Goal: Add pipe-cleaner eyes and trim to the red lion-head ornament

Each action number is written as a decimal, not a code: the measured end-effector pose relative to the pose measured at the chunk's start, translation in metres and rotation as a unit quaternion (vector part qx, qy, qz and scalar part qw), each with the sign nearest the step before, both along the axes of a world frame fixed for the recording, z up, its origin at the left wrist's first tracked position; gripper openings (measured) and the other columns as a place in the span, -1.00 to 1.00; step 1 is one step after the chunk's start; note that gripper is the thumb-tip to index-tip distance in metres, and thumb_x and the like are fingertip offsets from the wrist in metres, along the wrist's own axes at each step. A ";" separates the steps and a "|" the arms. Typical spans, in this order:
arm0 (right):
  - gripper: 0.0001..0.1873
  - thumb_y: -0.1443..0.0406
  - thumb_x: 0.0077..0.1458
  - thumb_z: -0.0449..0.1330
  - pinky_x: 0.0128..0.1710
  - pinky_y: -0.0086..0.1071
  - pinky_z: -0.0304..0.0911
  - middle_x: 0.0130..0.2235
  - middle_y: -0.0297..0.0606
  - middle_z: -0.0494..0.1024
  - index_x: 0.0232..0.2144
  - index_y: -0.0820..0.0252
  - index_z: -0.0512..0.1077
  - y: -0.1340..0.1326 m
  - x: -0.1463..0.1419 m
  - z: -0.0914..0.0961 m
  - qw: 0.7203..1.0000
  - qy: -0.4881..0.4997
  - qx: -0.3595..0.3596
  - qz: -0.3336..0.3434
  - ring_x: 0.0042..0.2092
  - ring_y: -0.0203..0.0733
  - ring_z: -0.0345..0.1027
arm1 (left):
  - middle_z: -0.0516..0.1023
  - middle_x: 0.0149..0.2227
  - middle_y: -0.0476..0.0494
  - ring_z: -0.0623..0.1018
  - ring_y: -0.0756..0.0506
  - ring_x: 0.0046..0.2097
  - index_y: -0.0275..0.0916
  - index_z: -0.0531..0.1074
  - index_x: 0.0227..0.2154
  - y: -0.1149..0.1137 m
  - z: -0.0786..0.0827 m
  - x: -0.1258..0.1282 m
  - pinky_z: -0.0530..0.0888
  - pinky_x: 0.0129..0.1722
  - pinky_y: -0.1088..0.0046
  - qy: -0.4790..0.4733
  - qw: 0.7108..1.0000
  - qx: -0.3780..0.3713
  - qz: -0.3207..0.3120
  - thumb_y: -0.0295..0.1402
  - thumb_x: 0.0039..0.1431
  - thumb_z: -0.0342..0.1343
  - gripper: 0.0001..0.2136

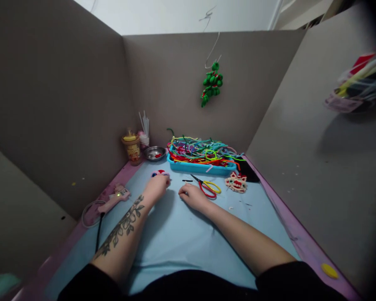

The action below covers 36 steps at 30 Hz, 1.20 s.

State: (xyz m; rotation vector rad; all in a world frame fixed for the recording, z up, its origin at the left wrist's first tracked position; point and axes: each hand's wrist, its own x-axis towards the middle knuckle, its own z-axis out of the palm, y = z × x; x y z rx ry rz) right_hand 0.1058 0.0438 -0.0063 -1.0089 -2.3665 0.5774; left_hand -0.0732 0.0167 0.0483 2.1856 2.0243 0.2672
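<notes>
My left hand (157, 187) is closed around a small pipe-cleaner piece (161, 172) in red, blue and pink; most of it hides behind the fingers. To its right, my right hand (192, 196) hovers low over the blue cloth with fingers curled together, and whatever is between the fingertips is too small to make out. Just beyond that hand lie a short black strip (187, 180) and scissors (208, 187) with one red and one yellow handle. A cream and red pipe-cleaner animal face (236, 183) rests farther right.
A blue tray (200, 168) heaped with coloured pipe cleaners stands at the back. Beside it are a metal bowl (155, 153) and a lidded cup (132, 150). A pink glue gun (114, 200) with its cord lies left. Green pipe-cleaner work (212, 83) hangs on the back panel.
</notes>
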 end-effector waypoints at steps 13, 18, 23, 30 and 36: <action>-0.87 0.43 0.04 0.12 -0.19 -0.39 0.18 -0.35 -0.29 0.46 -0.42 0.19 0.47 0.004 0.007 -0.007 0.994 0.096 0.032 -0.036 -0.23 -0.25 0.33 | 0.42 -0.34 -0.18 0.44 -0.11 -0.28 -0.31 0.46 -0.43 0.009 -0.046 0.000 0.30 -0.26 0.42 -0.058 0.990 0.001 -0.129 -0.52 0.02 -0.03 -0.84; -0.86 0.45 0.03 0.12 -0.21 -0.41 0.19 -0.36 -0.30 0.46 -0.42 0.20 0.46 0.002 0.004 -0.007 0.994 0.102 0.025 -0.014 -0.25 -0.26 0.34 | 0.43 -0.34 -0.18 0.43 -0.10 -0.27 -0.31 0.42 -0.42 0.004 -0.044 0.001 0.30 -0.26 0.43 -0.065 0.990 0.018 -0.121 -0.53 0.05 -0.08 -0.83; -0.87 0.44 0.04 0.13 -0.17 -0.39 0.19 -0.31 -0.28 0.47 -0.36 0.18 0.45 -0.003 0.001 -0.006 0.994 0.108 0.026 0.002 -0.22 -0.26 0.33 | 0.44 -0.40 -0.14 0.41 -0.08 -0.33 -0.30 0.39 -0.43 0.004 -0.039 0.004 0.31 -0.32 0.43 -0.159 0.983 0.032 -0.092 -0.48 0.07 -0.09 -0.86; -0.89 0.37 0.10 0.10 -0.21 -0.41 0.18 -0.30 -0.27 0.43 -0.29 0.18 0.41 -0.010 -0.001 0.000 0.989 0.130 0.073 -0.013 -0.25 -0.25 0.30 | 0.30 -0.56 0.02 0.28 0.01 -0.48 -0.30 0.33 -0.52 -0.002 -0.030 0.012 0.19 -0.50 0.51 -0.348 0.934 -0.009 -0.074 -0.18 0.09 -0.06 -0.73; -0.90 0.37 0.11 0.09 -0.20 -0.39 0.18 -0.34 -0.26 0.45 -0.36 0.17 0.41 -0.013 0.002 0.001 0.986 0.133 0.097 -0.011 -0.25 -0.22 0.32 | 0.29 -0.59 0.03 0.25 0.03 -0.50 -0.31 0.33 -0.55 -0.004 -0.036 0.017 0.16 -0.51 0.52 -0.401 0.915 -0.031 -0.034 -0.15 0.01 0.01 -0.72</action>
